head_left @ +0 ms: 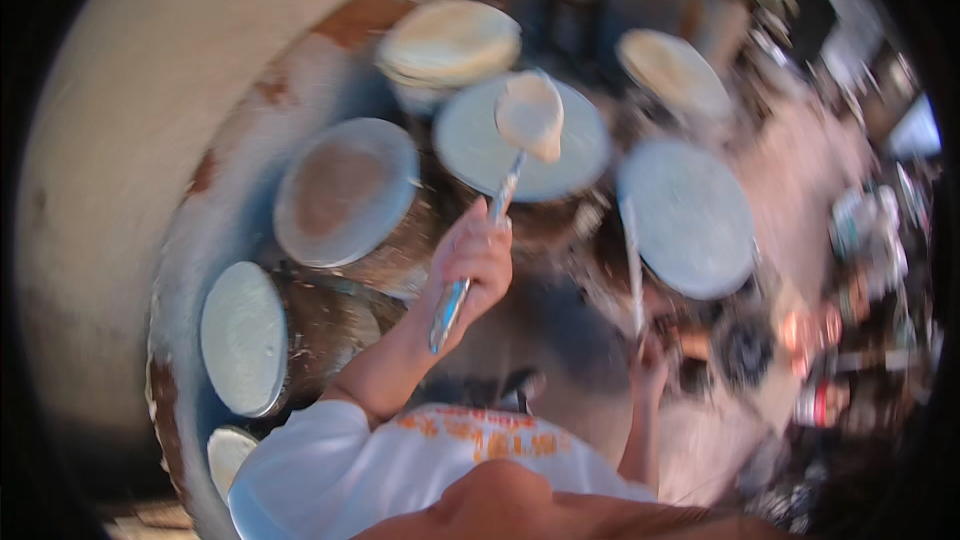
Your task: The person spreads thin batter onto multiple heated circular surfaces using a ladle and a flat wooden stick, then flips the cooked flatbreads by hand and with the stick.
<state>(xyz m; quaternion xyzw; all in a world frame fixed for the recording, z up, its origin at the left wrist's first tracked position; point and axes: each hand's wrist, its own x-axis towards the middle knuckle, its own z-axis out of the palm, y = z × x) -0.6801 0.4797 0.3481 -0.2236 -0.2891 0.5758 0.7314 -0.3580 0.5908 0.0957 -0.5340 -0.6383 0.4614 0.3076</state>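
Note:
My left hand (474, 262) is closed around the handle of a ladle (529, 115). Pale batter coats the ladle's bowl, which is over the round griddle (460, 145) at the far middle. A pale sheet covers that griddle's top. Lower right, my right hand (650, 364) grips a thin pale stick (635, 265). Its far end reaches the left rim of another round griddle (690, 222), whose surface is pale all over. Motion blur hides whether the stick touches it.
To the left stand a griddle with a brown middle (340, 185) and a pale-covered griddle (243, 340). A stack of thin round flatbreads (450, 38) lies at the back, with a pale yellow disc (675, 70) farther right. Blurred bottles and jars (825, 405) crowd the right side.

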